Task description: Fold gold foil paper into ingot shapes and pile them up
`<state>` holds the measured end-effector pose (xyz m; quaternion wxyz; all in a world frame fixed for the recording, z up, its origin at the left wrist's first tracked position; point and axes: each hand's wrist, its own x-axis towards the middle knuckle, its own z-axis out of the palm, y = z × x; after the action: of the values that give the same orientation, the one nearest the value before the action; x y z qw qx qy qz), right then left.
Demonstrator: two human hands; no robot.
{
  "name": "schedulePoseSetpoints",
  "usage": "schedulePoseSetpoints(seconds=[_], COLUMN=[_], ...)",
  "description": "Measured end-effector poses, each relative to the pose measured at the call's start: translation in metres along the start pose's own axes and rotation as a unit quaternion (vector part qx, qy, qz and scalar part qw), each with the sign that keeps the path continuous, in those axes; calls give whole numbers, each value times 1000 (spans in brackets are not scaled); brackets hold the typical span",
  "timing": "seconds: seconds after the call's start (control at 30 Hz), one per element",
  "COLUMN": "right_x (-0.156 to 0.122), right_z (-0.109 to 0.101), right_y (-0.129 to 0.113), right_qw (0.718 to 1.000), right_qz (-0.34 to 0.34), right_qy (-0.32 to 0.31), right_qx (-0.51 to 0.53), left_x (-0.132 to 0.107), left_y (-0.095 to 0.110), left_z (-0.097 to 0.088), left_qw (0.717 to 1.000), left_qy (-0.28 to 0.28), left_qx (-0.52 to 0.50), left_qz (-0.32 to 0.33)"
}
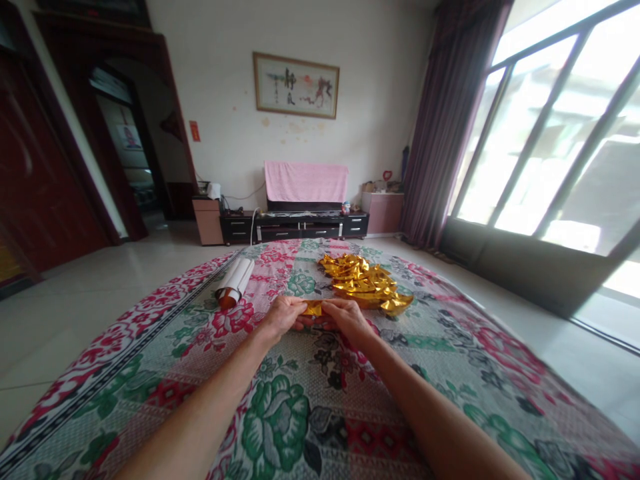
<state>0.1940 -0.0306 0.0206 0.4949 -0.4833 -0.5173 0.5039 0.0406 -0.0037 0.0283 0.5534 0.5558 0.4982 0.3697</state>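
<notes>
Both hands pinching one small gold foil paper piece over a floral cloth

Left hand (283, 315) and right hand (347, 316) meet at centre, fingers curled in and pressed together, each gripping one end of the gold foil piece (313, 308), which sits between the two hands just above the floral cloth (280, 413); both forearms stretch out from the bottom edge. Pile of folded gold foil pieces (365, 283) lies on the cloth just beyond the right hand, close but apart from it. Rolled stack of paper sheets (235, 282), white outside with orange-red showing at its open end, lies on the cloth beyond the left hand, apart. Far back by the wall: low dark TV cabinet (300, 227) with pink cloth (306, 181) draped over what stands on it
</notes>
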Motion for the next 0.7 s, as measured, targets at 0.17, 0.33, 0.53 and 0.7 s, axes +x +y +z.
schedulePoseSetpoints(seconds=[0.17,0.33,0.53,0.7], right_x=[0,3,6,7], right_z=[0,-1,-1,-1], right_y=[0,3,6,8], right_qw=[1000,1000,1000,1000], right_qz=[10,6,4,1], right_qy=[-2,-7,-4,0], right_qx=[17,11,5,9], left_x=[1,0,-1,-1], left_y=[-1,0,0,0], left_z=[-2,-2,0,-1], left_qw=[1000,1000,1000,1000], left_qy=[-12,-4,9,1], left_qx=[-1,6,9,2], left_qz=[2,1,3,-4])
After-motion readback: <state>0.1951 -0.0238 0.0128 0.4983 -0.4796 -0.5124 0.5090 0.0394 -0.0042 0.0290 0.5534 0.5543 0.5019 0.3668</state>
